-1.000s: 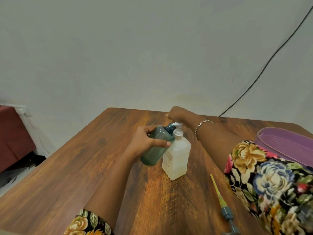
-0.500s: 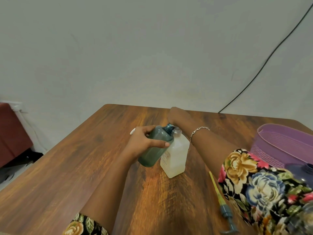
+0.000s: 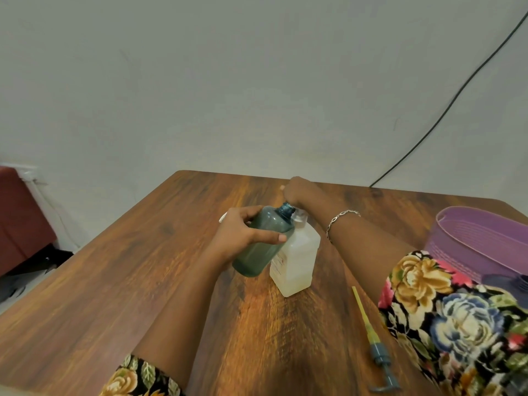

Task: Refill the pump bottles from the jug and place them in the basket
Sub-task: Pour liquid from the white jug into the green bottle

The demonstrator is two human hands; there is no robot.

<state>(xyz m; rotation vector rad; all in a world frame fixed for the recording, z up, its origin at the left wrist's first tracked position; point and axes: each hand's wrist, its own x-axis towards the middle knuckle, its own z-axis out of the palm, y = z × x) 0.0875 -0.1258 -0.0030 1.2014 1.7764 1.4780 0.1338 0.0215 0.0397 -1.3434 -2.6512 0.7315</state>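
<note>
Working near the middle of a wooden table point(image 3: 143, 295), with bare wood lying open to the left and toward the near edge. Crowding the right side with a purple basket point(image 3: 471, 238) standing at the right edge and a loose pump point(image 3: 368, 330) lying flat beside the right forearm, yellow tube pointing toward the far edge. Facing a plain wall point(image 3: 257, 81) just behind the far edge, with a black cable point(image 3: 457, 101) running down it to the table's back right.

Gripping a green bottle point(image 3: 263, 247) in the left hand point(image 3: 243, 238), fingers point(image 3: 243, 214) and thumb curling round its body, tilting it so the bare threaded neck is leaning up and right, meeting the top of a white bottle point(image 3: 297, 258). Standing the white bottle upright on the table, just right of the green one and touching it. Reaching the right hand point(image 3: 297, 190) in behind both necks, showing only its back and hiding its fingers, so not telling whether closing on anything.

Carrying a label point(image 3: 278, 261) with red print on the white bottle's near-left face, too blurred for reading.
</note>
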